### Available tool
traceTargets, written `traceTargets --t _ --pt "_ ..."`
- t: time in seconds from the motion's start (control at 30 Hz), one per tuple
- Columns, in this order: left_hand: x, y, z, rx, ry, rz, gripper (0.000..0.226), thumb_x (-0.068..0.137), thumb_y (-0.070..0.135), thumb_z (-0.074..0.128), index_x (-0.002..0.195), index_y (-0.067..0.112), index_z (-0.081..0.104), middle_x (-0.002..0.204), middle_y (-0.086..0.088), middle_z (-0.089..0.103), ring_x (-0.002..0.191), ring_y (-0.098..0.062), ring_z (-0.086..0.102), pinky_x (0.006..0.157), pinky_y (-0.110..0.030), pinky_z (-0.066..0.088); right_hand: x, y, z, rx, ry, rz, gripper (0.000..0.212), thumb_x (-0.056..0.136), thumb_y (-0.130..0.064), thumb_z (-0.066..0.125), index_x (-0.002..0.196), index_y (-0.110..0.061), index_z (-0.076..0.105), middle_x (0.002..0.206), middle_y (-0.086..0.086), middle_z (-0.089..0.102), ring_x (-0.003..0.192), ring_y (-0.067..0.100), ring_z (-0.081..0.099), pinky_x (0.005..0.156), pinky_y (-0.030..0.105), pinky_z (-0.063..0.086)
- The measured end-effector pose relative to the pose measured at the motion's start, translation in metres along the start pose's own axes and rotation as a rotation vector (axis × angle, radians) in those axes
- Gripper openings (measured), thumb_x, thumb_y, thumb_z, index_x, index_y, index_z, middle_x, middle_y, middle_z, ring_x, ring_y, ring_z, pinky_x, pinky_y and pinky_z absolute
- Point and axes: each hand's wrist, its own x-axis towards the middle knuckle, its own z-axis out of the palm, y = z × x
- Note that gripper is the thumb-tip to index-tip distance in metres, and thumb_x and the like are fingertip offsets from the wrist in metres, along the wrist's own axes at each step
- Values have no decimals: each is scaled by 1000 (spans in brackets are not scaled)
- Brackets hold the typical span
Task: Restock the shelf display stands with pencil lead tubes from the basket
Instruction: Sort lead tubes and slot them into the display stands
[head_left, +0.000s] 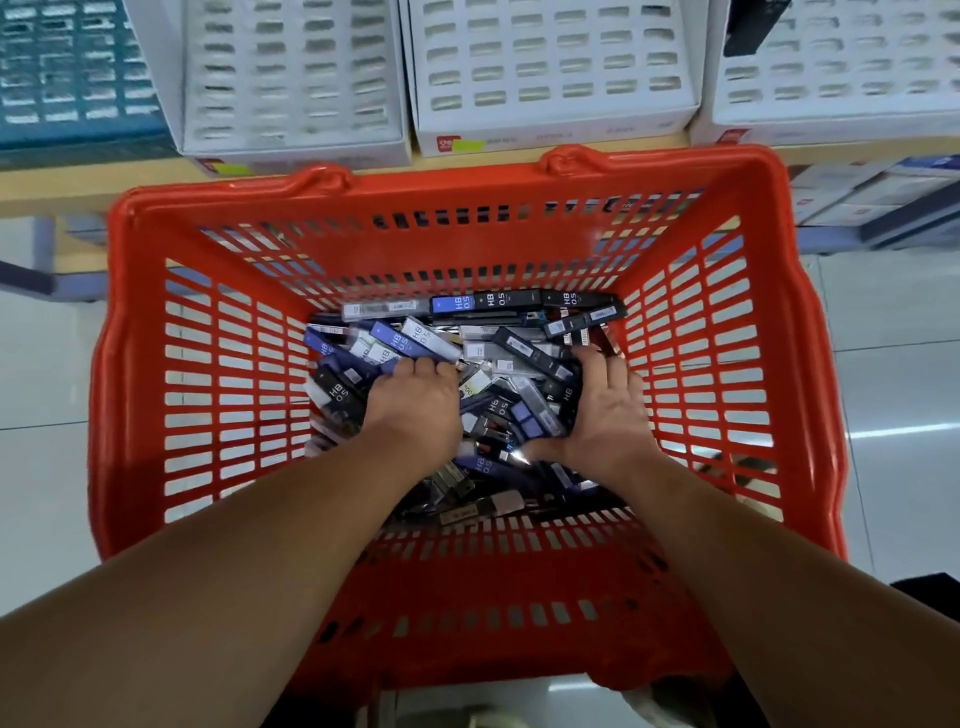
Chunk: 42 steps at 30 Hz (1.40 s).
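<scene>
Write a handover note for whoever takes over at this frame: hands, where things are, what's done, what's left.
Left hand: fingers curled down into the pencil lead tubes, apparently gripping some.
Right hand: cupped over the same pile, thumb out; grip unclear.
Tubes: a loose heap on the floor of the red basket, in front of the shelf.
White display stands: on the shelf beyond the basket; blur hides how full their slots are.
Done: no tube visibly lifted out.
Left: lift tubes and slot them into the stands.
</scene>
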Motion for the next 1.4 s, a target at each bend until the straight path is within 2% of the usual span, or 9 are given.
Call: traceTargets --t 0.17,0.27,0.4,0.5,0.63,0.87,1.03,1.2,1.4 --pt "-2 -2 -3 -53 12 12 47 99 43 52 134 12 43 137 -11 50 127 -30 45 99 -43 45 8 6 -3 191 34 10 95 66 -45 94 139 -26 37 138 1 44 132 25 39 115 43 37" --pt "-5 -5 -6 -194 31 32 46 102 41 49 138 13 42 132 -10 55 121 -29 50 84 -38 47 10 1 1 266 88 53 86 67 -43 92 132 -25 39 128 -1 52 124 23 47 110 43 43" --pt "-14 -6 -16 -369 51 81 35 105 39 49 130 15 40 87 0 55 74 -19 56 54 -31 36 11 -9 -1 346 21 93 72 72 -38 89 119 -34 34 114 -1 65 105 24 65 95 37 53" --pt "-22 -5 -25 -560 0 119 24 106 33 51 119 16 39 76 -1 53 60 -14 53 45 -28 30 8 -15 -12 310 -47 92 72 78 -30 85 129 -29 34 113 1 63 102 26 65 89 36 53" --pt "-28 -10 -40 -694 -50 151 27 107 31 51 126 13 46 73 -4 57 58 -17 54 51 -29 38 1 -27 -29 347 -114 81 68 85 -24 79 137 -25 35 107 -5 59 97 20 62 88 37 55" --pt "-56 -22 -82 -861 -199 105 58 107 43 50 150 7 37 83 -10 72 66 -25 73 64 -39 64 -19 -59 -64 678 -86 124 25 87 -10 72 107 -11 57 90 4 59 77 20 60 66 31 48" --pt "-89 -37 -115 -919 -180 149 49 106 46 51 141 13 44 82 -8 70 58 -14 69 53 -29 58 -45 -72 -94 1015 -251 176 32 89 2 70 115 -6 53 99 27 71 72 35 74 66 42 59" --pt "-118 -53 -152 -1032 -166 170 41 105 38 56 131 8 49 91 -17 74 68 -23 75 57 -32 59 -72 -100 -143 1297 -299 109 17 101 1 57 115 -9 55 82 16 65 76 35 72 65 45 62" --pt "-174 -56 -229 -1102 -155 293 34 104 36 59 121 8 51 89 -19 73 78 -34 77 55 -36 61 -118 -140 -229 1142 -96 3 10 104 -20 60 108 -12 56 63 4 48 50 19 46 51 34 49"
